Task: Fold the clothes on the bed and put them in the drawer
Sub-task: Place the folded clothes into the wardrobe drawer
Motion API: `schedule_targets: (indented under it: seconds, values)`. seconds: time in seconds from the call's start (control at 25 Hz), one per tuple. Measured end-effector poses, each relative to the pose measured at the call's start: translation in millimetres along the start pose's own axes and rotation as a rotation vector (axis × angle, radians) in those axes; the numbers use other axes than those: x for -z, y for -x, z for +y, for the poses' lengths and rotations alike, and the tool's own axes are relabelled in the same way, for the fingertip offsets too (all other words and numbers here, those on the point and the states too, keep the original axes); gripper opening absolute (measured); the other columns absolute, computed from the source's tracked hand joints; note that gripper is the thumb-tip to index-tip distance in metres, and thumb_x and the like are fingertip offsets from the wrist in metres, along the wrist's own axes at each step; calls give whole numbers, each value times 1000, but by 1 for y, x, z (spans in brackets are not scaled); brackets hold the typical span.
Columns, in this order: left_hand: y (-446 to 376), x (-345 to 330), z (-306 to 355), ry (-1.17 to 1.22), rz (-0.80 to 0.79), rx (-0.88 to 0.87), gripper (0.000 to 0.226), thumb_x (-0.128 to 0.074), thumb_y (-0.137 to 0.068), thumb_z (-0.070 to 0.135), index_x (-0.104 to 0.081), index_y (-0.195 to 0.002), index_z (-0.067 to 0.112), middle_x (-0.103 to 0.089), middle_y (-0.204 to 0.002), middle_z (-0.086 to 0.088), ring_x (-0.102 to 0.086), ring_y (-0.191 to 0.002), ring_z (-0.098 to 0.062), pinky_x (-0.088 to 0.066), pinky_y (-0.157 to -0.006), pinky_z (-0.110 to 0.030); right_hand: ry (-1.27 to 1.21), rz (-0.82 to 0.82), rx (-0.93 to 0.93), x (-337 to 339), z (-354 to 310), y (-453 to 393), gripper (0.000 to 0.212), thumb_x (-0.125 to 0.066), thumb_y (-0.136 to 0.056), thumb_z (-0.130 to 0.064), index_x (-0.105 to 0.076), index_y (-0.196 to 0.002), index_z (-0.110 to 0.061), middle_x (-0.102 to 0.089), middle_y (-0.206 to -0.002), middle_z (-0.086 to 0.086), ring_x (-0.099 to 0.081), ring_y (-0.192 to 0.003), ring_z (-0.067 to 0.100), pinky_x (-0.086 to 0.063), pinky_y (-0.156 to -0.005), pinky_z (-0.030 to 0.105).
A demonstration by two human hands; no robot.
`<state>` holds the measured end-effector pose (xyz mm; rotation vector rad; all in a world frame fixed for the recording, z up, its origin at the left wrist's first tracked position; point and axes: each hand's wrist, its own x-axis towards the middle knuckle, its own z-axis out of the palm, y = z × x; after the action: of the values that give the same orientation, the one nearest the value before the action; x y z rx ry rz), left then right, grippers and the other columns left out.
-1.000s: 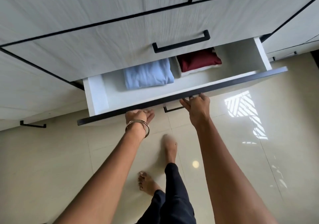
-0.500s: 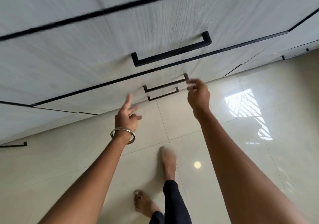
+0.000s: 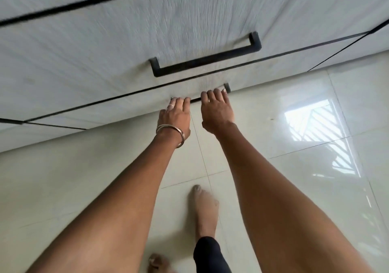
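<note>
Nearest us, both hands reach to the bottom drawer's handle [image 3: 195, 99]: our left hand [image 3: 174, 117] and right hand [image 3: 215, 109] curl their fingers over its dark bar. The drawer [image 3: 126, 104] sits flush and closed, pale woodgrain with black seams, low by the floor [image 3: 294, 188]. Our fingers could slip off the thin bar if we pull unevenly. Beyond it, the upper handle [image 3: 205, 62] goes untouched.

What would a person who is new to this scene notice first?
First, two bare arms reaching forward, the left hand and the right hand both laid over the low black handle of a shut pale drawer. Above them a bigger black handle stands out on the pale front. At the right, striped sunlight shines on the glossy floor.
</note>
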<state>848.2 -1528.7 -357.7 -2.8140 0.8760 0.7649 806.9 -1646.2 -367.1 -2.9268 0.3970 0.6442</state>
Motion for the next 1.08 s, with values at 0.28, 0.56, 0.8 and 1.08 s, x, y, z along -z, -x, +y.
schedule_targets:
  seconds: [0.28,0.56,0.8,1.08]
  values:
    - [43,2,19,74,-215,6,61,-57,-86,14,-34,-142,10,-41,-143,-12,-36,-134,-30,-40,-106,-43,-157,-194,-120,-2,-11,55,66,-52,-92,-18,-23,-149,-3,-29,-155,13,-12,-149,30,-6,-123,46]
    - [170,30,56,51,-212,-89,28,-48,-92,15,-58,-117,15,-61,-118,-11,-59,-109,-34,-48,-80,-38,-441,-330,-491,13,-32,210,17,-52,-90,-17,-58,-106,-14,-57,-128,14,-54,-121,35,-38,-102,45]
    - [240,-8,-4,113,-435,76,42,-39,-100,28,-37,-142,21,-42,-143,-4,-43,-129,-29,-39,-101,-43,-287,-296,-158,18,-52,264,60,-45,-95,-19,-24,-151,-20,-9,-162,9,-4,-149,34,-20,-116,51]
    - [286,-1,-24,342,-451,66,44,-46,-96,22,-44,-140,16,-47,-142,-11,-44,-130,-30,-39,-106,-42,-314,-374,-184,30,-72,287,40,-47,-94,-12,-48,-134,-10,-46,-140,14,-33,-136,35,-37,-106,47]
